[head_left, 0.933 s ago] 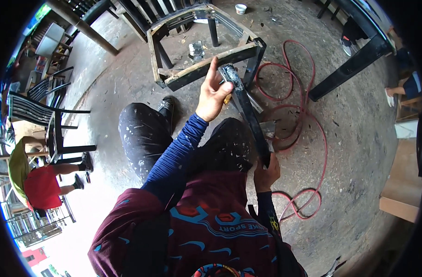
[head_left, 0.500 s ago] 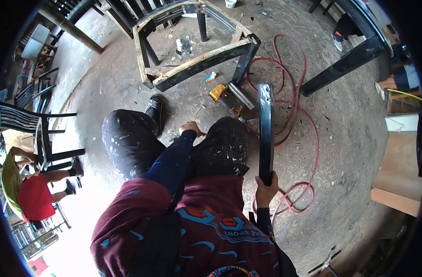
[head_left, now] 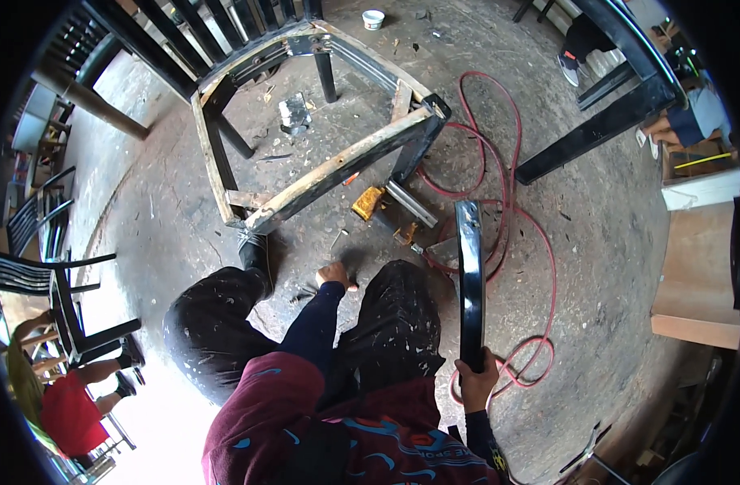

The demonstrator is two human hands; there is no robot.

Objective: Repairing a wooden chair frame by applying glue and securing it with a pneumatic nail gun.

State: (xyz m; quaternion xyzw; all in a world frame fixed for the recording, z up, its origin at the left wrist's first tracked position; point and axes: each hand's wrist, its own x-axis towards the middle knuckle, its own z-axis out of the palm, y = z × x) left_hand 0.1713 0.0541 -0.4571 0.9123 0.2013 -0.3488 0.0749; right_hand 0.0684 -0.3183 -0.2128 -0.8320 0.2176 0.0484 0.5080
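Note:
My right hand point(head_left: 477, 373) is shut on the lower end of a long glossy black wooden bar point(head_left: 471, 283), held upright beside my right knee. My left hand point(head_left: 332, 276) is down near the floor between my knees, fingers curled; what they hold is hidden. Just beyond lie a yellow-and-black nail gun point(head_left: 368, 204) with a metal rail and a small pale tool or stick point(head_left: 338, 237). A partly stripped chair frame point(head_left: 338, 164), black and bare wood, stands in front of my left foot.
A red hose point(head_left: 548, 242) coils on the concrete floor point(head_left: 604, 259). A black table leg point(head_left: 580, 137) stands right, near wooden boards point(head_left: 693, 259) and seated co-workers point(head_left: 685, 125). Black chairs point(head_left: 30, 275) and a co-worker in red shorts point(head_left: 71, 412) are left. A white tub point(head_left: 372, 18) lies beyond.
My left hand has let go of the bar's upper end and dropped toward the floor between my knees. The bar now stands straighter in my right hand; my view has shifted.

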